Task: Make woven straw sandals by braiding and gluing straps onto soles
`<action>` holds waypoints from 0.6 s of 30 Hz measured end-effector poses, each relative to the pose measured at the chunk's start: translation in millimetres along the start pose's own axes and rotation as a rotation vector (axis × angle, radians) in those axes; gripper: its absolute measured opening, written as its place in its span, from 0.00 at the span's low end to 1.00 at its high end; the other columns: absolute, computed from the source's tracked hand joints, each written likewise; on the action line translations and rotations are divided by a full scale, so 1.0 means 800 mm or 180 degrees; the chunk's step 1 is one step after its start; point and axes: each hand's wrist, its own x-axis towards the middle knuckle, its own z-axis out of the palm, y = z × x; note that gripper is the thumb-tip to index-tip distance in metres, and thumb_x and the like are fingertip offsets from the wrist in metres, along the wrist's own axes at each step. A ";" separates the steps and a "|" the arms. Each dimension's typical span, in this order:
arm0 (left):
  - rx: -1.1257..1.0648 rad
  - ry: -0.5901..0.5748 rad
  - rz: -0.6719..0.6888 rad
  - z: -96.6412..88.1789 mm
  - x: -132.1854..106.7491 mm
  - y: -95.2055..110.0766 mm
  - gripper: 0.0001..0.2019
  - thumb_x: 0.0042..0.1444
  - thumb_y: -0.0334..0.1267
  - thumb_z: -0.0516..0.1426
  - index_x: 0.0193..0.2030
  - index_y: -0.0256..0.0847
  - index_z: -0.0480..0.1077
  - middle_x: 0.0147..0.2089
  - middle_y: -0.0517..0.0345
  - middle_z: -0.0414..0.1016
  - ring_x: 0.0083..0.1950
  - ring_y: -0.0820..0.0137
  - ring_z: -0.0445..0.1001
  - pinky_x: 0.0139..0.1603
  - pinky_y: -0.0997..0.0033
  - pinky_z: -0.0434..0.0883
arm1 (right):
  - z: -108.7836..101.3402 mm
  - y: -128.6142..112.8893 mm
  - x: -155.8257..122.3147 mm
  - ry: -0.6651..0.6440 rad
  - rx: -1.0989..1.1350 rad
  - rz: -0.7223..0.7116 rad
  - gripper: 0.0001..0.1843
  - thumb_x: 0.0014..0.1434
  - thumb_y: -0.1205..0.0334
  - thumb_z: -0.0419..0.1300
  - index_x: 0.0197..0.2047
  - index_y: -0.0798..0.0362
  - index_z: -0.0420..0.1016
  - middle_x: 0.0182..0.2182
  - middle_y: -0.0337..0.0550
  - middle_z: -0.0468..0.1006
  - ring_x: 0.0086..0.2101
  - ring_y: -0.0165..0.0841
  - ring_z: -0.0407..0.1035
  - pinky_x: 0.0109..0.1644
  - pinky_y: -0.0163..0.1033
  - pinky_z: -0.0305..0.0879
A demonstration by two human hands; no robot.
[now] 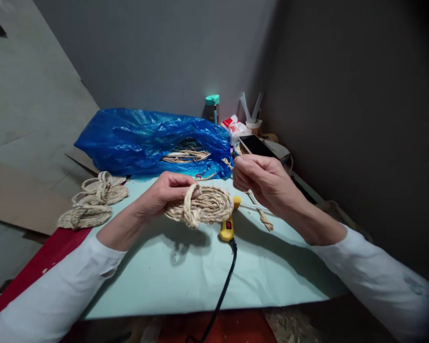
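A sandal [216, 207] is held just above the table [200, 286], in front of the bag [128, 140]. Its near edge and strap are seen plainly. Its far left end is covered by the left hand [171, 189], by which it is pinched: the thumb is laid along the top, while most of the fingers are hidden behind. The right hand [266, 181] is raised to the right, curled in a fist; a strand [227, 163] is gripped in it, with one end poking out on the left and the rest concealed by the knuckles. Whether the knotted piece [266, 222] below belongs to the same strand cannot be told.

The glue gun [227, 231] is partly masked by the sandal; only its handle, a yellow part and the black cord [230, 269] are shown, the cord being cut off at the bottom edge. More sandals [100, 200] are bunched at the left edge of the table, overlapping, so their number is hard to count. Straw [186, 156] is glimpsed in the bag's mouth; its depth is hidden. The phone [259, 145] is partly blocked by the right hand. The bottle [212, 108] is cut off below by the bag.
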 end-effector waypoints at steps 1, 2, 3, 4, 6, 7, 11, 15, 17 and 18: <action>0.0103 -0.0069 -0.0045 -0.003 0.001 0.002 0.13 0.35 0.43 0.71 0.22 0.35 0.80 0.19 0.53 0.73 0.17 0.73 0.64 0.17 0.75 0.57 | -0.001 -0.001 0.002 -0.0009 -0.0159 -0.0058 0.24 0.63 0.52 0.62 0.20 0.51 0.61 0.19 0.34 0.58 0.22 0.27 0.51 0.27 0.36 0.52; 0.0199 -0.0127 -0.0073 -0.006 0.002 0.005 0.12 0.36 0.43 0.71 0.23 0.35 0.80 0.18 0.53 0.73 0.16 0.74 0.63 0.16 0.76 0.55 | -0.001 -0.001 0.004 -0.0014 -0.0339 -0.0132 0.21 0.64 0.53 0.62 0.22 0.51 0.66 0.21 0.36 0.63 0.24 0.27 0.56 0.29 0.36 0.56; 0.0287 -0.0180 -0.0083 -0.009 0.003 0.006 0.12 0.37 0.43 0.70 0.23 0.35 0.81 0.18 0.52 0.73 0.16 0.74 0.62 0.16 0.76 0.54 | -0.002 0.000 0.006 -0.0019 -0.0517 -0.0207 0.18 0.64 0.53 0.62 0.24 0.51 0.70 0.23 0.37 0.67 0.27 0.29 0.61 0.31 0.36 0.59; 0.0367 -0.0230 -0.0081 -0.011 0.004 0.007 0.11 0.37 0.42 0.70 0.24 0.36 0.82 0.19 0.52 0.74 0.16 0.74 0.62 0.15 0.76 0.53 | -0.002 0.001 0.008 -0.0032 -0.0670 -0.0264 0.15 0.64 0.54 0.61 0.27 0.51 0.73 0.26 0.39 0.71 0.29 0.29 0.65 0.33 0.36 0.62; 0.0476 -0.0311 -0.0062 -0.014 0.003 0.006 0.09 0.37 0.40 0.70 0.24 0.36 0.82 0.21 0.51 0.76 0.18 0.71 0.65 0.16 0.76 0.56 | -0.003 0.005 0.009 -0.0096 -0.0826 -0.0294 0.12 0.65 0.56 0.60 0.31 0.51 0.77 0.30 0.40 0.77 0.32 0.31 0.70 0.35 0.36 0.65; 0.0516 -0.0339 -0.0045 -0.014 0.003 0.005 0.09 0.37 0.40 0.70 0.23 0.36 0.82 0.22 0.50 0.77 0.19 0.70 0.67 0.17 0.76 0.58 | -0.002 0.008 0.008 -0.0139 -0.0863 -0.0281 0.11 0.65 0.58 0.60 0.32 0.51 0.78 0.31 0.40 0.79 0.33 0.31 0.71 0.35 0.36 0.66; 0.0772 -0.0470 0.0034 -0.016 -0.002 -0.007 0.09 0.41 0.41 0.68 0.24 0.37 0.83 0.23 0.50 0.78 0.22 0.68 0.70 0.20 0.76 0.63 | 0.003 0.017 0.002 -0.0259 -0.0957 -0.0073 0.09 0.66 0.60 0.59 0.38 0.51 0.80 0.36 0.42 0.83 0.35 0.32 0.75 0.36 0.36 0.70; 0.1007 -0.0522 0.0159 -0.013 -0.004 -0.014 0.08 0.44 0.41 0.66 0.24 0.38 0.82 0.23 0.53 0.78 0.23 0.69 0.70 0.21 0.77 0.64 | 0.008 0.019 -0.004 -0.0660 -0.1563 0.0035 0.08 0.65 0.62 0.60 0.46 0.50 0.79 0.44 0.41 0.82 0.43 0.37 0.76 0.44 0.39 0.71; 0.1104 -0.0482 0.0179 -0.010 -0.003 -0.014 0.07 0.44 0.40 0.66 0.24 0.38 0.82 0.22 0.55 0.77 0.23 0.70 0.68 0.21 0.78 0.62 | 0.012 0.018 -0.007 -0.0853 -0.1954 -0.0006 0.09 0.65 0.60 0.61 0.47 0.50 0.78 0.43 0.40 0.82 0.41 0.36 0.76 0.44 0.39 0.70; 0.1135 -0.0461 0.0155 -0.008 -0.003 -0.013 0.07 0.44 0.39 0.66 0.23 0.38 0.82 0.21 0.57 0.76 0.23 0.71 0.67 0.21 0.79 0.61 | 0.014 0.018 -0.008 -0.0913 -0.2126 -0.0053 0.09 0.65 0.59 0.61 0.47 0.50 0.78 0.41 0.40 0.82 0.39 0.35 0.76 0.43 0.38 0.69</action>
